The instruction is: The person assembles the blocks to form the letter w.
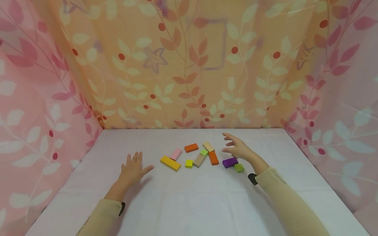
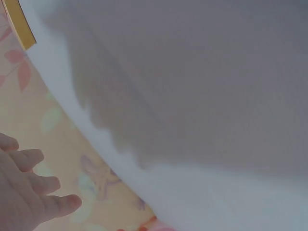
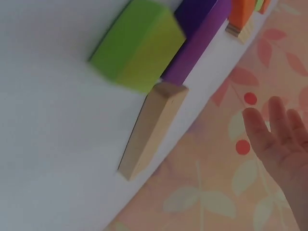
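Observation:
My left hand [image 1: 131,170] hovers over the white table with its fingers spread and nothing in it, left of a long yellow block [image 1: 170,163]. Its shadow falls on the cloth in the left wrist view. On the other side, my right hand [image 1: 240,150] is raised with loosely extended fingers, also holding nothing. Close below it lie a purple block [image 1: 230,162] and a green block [image 1: 239,167]. A plain wooden block [image 3: 153,130] lies beside these two in the right wrist view; the right hand mostly hides it from the head view.
Mid-table lie a pink block [image 1: 176,154], two orange blocks [image 1: 191,147], a small yellow block [image 1: 189,164], a greyish block [image 1: 199,160], a small green block [image 1: 204,152] and a striped wooden block [image 1: 208,147]. Patterned curtains [image 1: 183,72] enclose the table's back and sides.

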The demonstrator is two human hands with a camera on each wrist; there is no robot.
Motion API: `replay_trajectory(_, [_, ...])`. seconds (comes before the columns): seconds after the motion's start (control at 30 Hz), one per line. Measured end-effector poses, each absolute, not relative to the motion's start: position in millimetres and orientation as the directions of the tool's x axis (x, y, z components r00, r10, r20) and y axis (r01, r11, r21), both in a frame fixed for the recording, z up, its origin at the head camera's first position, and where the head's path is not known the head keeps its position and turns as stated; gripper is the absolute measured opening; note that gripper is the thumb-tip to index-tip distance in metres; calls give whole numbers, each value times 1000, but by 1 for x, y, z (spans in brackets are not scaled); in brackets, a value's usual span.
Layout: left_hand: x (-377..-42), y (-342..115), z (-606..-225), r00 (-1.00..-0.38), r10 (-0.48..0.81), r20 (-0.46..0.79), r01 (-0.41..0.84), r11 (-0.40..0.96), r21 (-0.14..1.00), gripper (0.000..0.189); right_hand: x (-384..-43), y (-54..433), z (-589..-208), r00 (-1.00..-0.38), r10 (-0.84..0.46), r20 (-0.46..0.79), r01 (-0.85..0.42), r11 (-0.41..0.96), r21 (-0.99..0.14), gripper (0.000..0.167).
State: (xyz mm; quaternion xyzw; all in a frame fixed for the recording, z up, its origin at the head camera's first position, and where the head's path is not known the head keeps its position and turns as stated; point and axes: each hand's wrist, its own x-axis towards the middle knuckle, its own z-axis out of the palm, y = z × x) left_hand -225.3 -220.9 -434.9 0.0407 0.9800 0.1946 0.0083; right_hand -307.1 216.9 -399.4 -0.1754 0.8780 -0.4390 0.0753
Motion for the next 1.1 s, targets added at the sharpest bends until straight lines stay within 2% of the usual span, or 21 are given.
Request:
replay_trajectory(0.27, [-232, -202, -444, -995, 100, -19, 84, 917, 390, 92, -322, 179, -400, -863, -505, 7, -315, 528, -789, 67])
replay_trajectory(0.53, [-241, -175, -448, -992, 64, -108, 17, 921, 388, 94, -341, 131, -402, -798, -597, -83, -381, 607, -697, 59])
replay_trajectory(0.8, [-258, -150, -450, -990, 16, -139, -25, 958, 286, 91, -360, 87, -417, -780, -604, -164, -450, 724, -524, 56])
replay_trajectory(0.93, [-262, -142, -452, -991, 11, -136, -28, 958, 285, 95, -365, 71, -424, -781, -600, -174, -477, 753, -453, 60])
replay_trajectory(1.1, [-261, -137, -453, -992, 25, -123, -14, 953, 302, 102, -365, 58, -435, -788, -585, -191, -444, 755, -483, 62])
